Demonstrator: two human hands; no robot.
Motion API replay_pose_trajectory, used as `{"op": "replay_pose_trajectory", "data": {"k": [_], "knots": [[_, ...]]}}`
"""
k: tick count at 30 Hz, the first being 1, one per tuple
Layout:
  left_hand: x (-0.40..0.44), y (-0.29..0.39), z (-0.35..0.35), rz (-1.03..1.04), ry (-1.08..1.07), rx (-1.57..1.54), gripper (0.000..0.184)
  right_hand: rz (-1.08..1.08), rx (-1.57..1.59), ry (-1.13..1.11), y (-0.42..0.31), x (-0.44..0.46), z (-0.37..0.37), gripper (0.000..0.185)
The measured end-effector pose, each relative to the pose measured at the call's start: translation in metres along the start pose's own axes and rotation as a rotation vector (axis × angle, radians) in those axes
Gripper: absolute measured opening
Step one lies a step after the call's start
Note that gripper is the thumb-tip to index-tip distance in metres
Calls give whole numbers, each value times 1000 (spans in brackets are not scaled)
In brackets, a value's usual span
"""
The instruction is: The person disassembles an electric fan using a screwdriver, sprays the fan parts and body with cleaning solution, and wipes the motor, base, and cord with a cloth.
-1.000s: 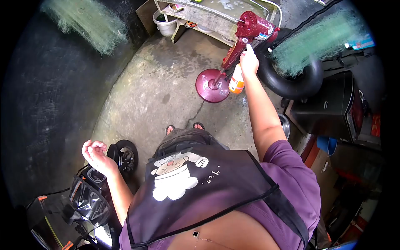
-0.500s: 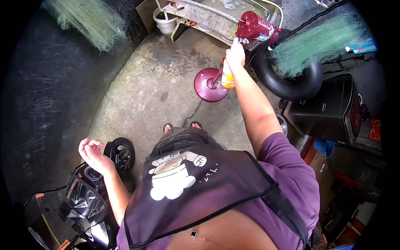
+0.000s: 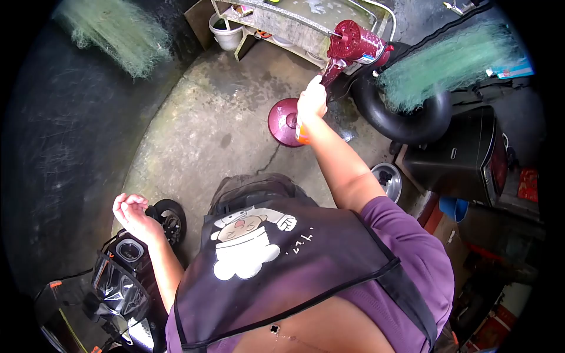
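Note:
My right hand (image 3: 312, 100) is wrapped round a spray bottle, whose orange-labelled lower part (image 3: 302, 135) shows below my fingers; its top is mostly hidden. Behind it stands a dark red pedestal fan (image 3: 359, 44) with no blades or grille, its bare motor housing pointing up and left. White foam or wet spots show on its neck. The fan's round base (image 3: 281, 125) rests on the concrete floor, partly covered by my hand. Out to the left, my left hand (image 3: 136, 216) hangs in the air above a motorbike (image 3: 132, 259), palm up, fingers loosely bent, holding nothing.
A concrete washing trough (image 3: 294, 26) is at the back, with a white bucket (image 3: 226, 35) beside it. To the right are a black inner tube (image 3: 406, 126), green netting (image 3: 447, 65), a black cabinet-like box (image 3: 453, 156) and a metal basin (image 3: 388, 179).
My right hand has drawn the spray bottle back and left, away from the fan's motor housing, to above the base. The view has shifted slightly; my left hand stays about where it was.

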State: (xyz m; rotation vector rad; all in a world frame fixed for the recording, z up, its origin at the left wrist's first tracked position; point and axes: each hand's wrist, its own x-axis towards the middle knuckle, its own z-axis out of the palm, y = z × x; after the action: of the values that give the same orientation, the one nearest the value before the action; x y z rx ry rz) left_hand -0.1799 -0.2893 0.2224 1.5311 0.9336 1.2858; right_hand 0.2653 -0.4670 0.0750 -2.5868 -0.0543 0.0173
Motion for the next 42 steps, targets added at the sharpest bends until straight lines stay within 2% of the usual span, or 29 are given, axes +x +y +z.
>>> {"op": "replay_pose_trajectory", "data": {"k": [3,5,7,9,10,11,14,17,19,20,25,30,34,37,39,42], "knots": [[17,-12,15,-24,-35,-5,25,47,42,-38,-1,2,17,35],[37,-19,26,-15,-54,-1,25,54,149,168,-6,4,28,38],[62,-31,38,-2,-83,2,25,89,192,239,-13,15,36,37],[93,-48,51,-18,-97,17,24,134,218,163,-18,23,42,36],[108,-55,59,-44,-102,13,23,192,114,28,-17,30,49,37],[126,-64,67,-43,-129,6,23,272,111,10,-12,32,65,38],[191,-95,80,-15,-222,-91,25,489,166,77,-14,26,101,37],[270,-116,89,59,-293,-24,26,414,203,269,-23,28,121,42],[318,-121,98,55,-333,-24,27,443,167,314,-25,29,129,41],[344,-125,103,55,-355,-19,28,561,191,132,-25,32,129,40],[442,-143,159,69,-483,-74,27,665,60,35,-64,11,131,36],[480,-156,241,70,-630,-226,22,692,65,201,-66,5,153,34],[491,-167,299,65,-756,-315,25,740,71,174,-83,12,161,35],[500,-177,337,61,-826,-350,21,716,57,295,-82,34,178,35],[510,-183,362,76,-864,-331,21,610,128,551,-80,54,188,34],[534,-181,402,90,-917,-278,22,551,177,625,-84,85,187,33]]}}
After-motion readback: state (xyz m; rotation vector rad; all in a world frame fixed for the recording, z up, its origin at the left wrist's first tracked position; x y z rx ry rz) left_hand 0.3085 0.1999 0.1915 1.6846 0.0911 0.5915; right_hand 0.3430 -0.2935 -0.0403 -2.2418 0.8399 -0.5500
